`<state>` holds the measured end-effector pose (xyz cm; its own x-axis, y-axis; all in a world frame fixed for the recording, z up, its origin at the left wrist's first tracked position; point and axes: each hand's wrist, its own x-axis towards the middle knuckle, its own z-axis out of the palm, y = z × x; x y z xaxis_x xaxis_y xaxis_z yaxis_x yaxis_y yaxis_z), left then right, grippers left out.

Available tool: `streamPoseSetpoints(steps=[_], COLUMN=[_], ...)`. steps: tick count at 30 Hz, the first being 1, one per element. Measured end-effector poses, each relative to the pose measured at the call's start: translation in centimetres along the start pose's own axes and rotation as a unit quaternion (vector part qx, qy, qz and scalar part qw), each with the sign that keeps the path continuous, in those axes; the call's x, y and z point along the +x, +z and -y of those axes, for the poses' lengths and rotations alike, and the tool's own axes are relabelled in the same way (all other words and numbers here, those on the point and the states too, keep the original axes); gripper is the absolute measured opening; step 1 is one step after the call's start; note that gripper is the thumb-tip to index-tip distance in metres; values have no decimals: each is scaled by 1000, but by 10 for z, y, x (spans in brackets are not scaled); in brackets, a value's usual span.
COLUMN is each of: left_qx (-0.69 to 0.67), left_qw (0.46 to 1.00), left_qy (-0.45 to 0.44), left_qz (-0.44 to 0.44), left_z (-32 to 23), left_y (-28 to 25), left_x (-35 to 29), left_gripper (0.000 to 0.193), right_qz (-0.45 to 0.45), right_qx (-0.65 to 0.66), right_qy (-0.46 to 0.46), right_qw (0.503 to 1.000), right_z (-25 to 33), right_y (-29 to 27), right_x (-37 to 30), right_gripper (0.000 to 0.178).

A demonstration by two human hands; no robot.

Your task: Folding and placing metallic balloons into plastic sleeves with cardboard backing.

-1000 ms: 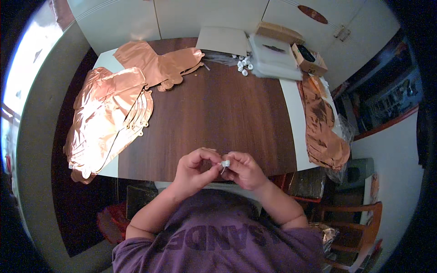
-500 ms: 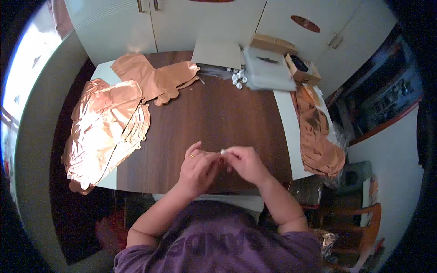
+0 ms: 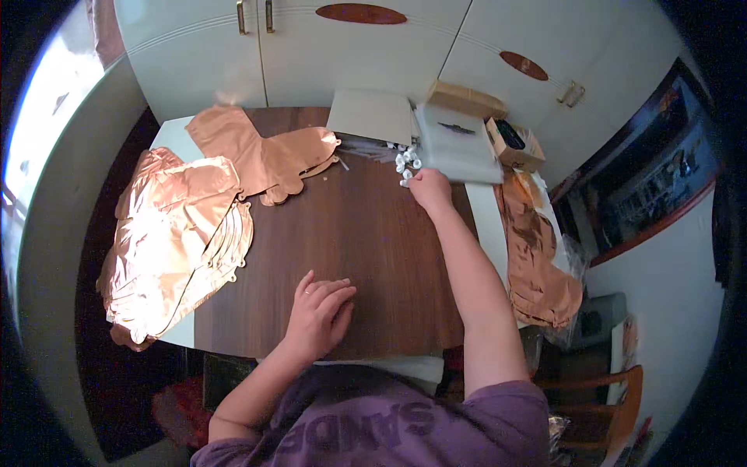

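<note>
My right hand point(image 3: 430, 189) reaches across the brown table point(image 3: 358, 233) to its far side. Its fingers are closed at the near end of a pile of small white rolls point(image 3: 408, 158), and the fingertips pinch one small white roll point(image 3: 405, 181). Closer to me, my left hand point(image 3: 320, 311) hovers over the front of the table with fingers loosely curved, the thumb apart and nothing held. Flat copper-coloured foil balloons point(image 3: 175, 226) lie stacked at the left, with more foil balloons point(image 3: 268, 156) behind them.
At the back lie a pale flat board point(image 3: 369, 115) and a stack of clear plastic bags point(image 3: 459, 144). A small open carton point(image 3: 517, 144) sits at the back right. Copper foil pieces point(image 3: 541, 249) cover the right edge, and a wooden chair point(image 3: 615, 397) stands at the lower right.
My hands, together over the table's front half a second ago around a small white piece, have parted. The right went forward to the white rolls; the left dropped back slightly. The view tilted up.
</note>
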<state>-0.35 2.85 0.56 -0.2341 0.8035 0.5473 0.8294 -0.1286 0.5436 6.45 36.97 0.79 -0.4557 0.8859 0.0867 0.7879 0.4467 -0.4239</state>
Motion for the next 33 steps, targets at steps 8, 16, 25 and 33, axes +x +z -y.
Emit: streamPoseSetpoints(steps=[8,16,25,33], left_qx=[-22,-45,95,262], left_qw=[999,999,986,898], left_qy=[-28,15,-111,-347], left_qz=[6,-3,-76,-65], left_z=[-1,-17,6,157], left_y=[-8,-23,-118,-240], left_x=[-8,-16,-96,-110], left_gripper=[30,28,23,39], right_qz=[-30,-150,-80,39], right_qx=[126,3,38,205], right_qy=[-34,-174,-338,-349], right_qw=[991,973,937,914], right_z=[12,-12,18,59], right_y=[-4,17,-37,-38], right_x=[-32,-6,-187,-234], right_gripper=[19,16,20,8])
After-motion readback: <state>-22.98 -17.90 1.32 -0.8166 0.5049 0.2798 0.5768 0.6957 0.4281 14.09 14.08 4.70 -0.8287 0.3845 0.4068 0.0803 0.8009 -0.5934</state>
